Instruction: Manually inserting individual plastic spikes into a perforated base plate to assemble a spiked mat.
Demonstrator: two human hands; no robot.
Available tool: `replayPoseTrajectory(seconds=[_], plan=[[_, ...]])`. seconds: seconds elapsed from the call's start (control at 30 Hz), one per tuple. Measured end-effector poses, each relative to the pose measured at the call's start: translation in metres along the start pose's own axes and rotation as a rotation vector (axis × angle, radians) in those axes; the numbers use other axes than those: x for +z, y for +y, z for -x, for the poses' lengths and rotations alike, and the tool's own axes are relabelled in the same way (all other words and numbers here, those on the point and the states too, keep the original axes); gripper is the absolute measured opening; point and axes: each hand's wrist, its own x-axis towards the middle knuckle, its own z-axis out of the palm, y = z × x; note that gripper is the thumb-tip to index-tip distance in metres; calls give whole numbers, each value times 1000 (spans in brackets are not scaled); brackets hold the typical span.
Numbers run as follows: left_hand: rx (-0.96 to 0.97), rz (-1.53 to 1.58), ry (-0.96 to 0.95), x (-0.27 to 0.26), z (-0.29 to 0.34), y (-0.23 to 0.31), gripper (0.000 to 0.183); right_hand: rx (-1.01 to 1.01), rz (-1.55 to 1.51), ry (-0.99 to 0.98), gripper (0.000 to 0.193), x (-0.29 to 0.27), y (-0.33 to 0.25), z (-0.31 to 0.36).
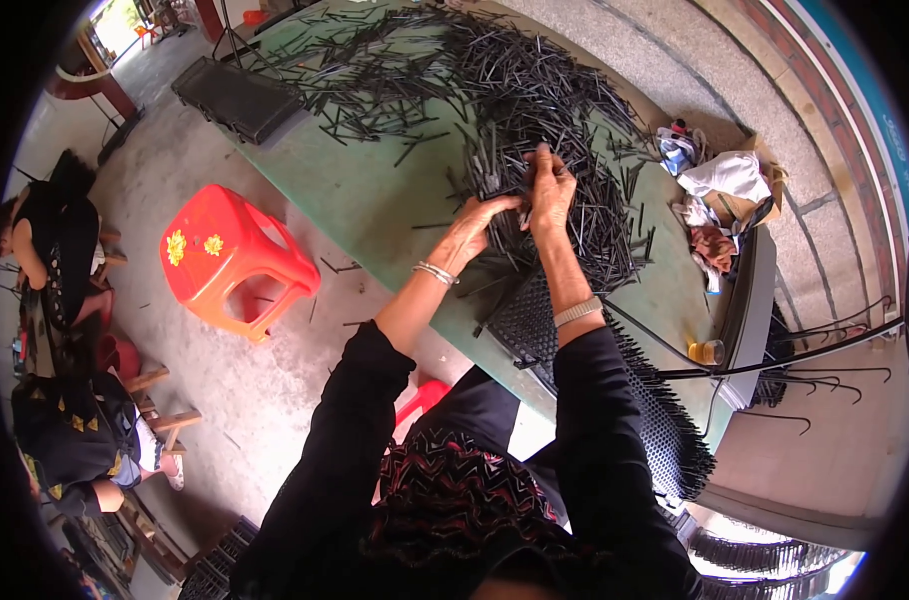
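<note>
A big heap of thin black sticks [585, 110] covers much of the green table [365, 195]. Both of my hands are at its near edge, close together. My left hand [480, 222], a bracelet on its wrist, curls around a small bundle of these sticks, with the thumb pointing right. My right hand [552, 190], wearing a watch, has its fingers bent together just beside the left thumb. What lies in the right fingers is lost against the dark heap. A black panel with rows of holes [525, 318] rests on the table below my hands.
Under my right forearm is a black panel full of pegs [665, 410]. A cup of amber liquid [707, 352] and a box with bags [745, 190] stand at the right. A black case [237, 98] sits at the table's far-left corner. A red stool [230, 255] and seated people are leftward.
</note>
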Motion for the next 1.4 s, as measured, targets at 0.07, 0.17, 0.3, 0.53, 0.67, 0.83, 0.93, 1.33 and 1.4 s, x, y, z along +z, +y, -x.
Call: replayPoseTrajectory(seconds=[0.07, 0.17, 0.3, 0.53, 0.67, 0.83, 0.93, 1.33, 1.4], plan=[[96, -19, 22, 18, 2, -7, 31, -206, 56, 20, 36, -5, 25, -14], [89, 89, 79, 14, 3, -13, 42, -178, 62, 22, 34, -5, 46, -16], [142, -158, 108, 2, 4, -20, 35, -136, 130, -119, 38, -6, 48, -6], [812, -613, 116, -16, -12, -23, 49, -126, 87, -248, 56, 4, 3, 18], [635, -931, 239, -28, 12, -39, 70, 47, 81, -273, 64, 7, 11, 36], [587, -926, 310, -20, 23, -41, 65, 97, 104, -277, 67, -3, 17, 40], [672, -853, 264, -16, 21, -34, 54, 51, 92, -317, 67, -7, 14, 41], [602, -887, 298, -21, 24, -50, 51, -31, 139, -392, 47, -26, 32, 48], [811, -901, 343, -23, 27, -47, 50, -100, 108, -383, 49, -19, 23, 56]])
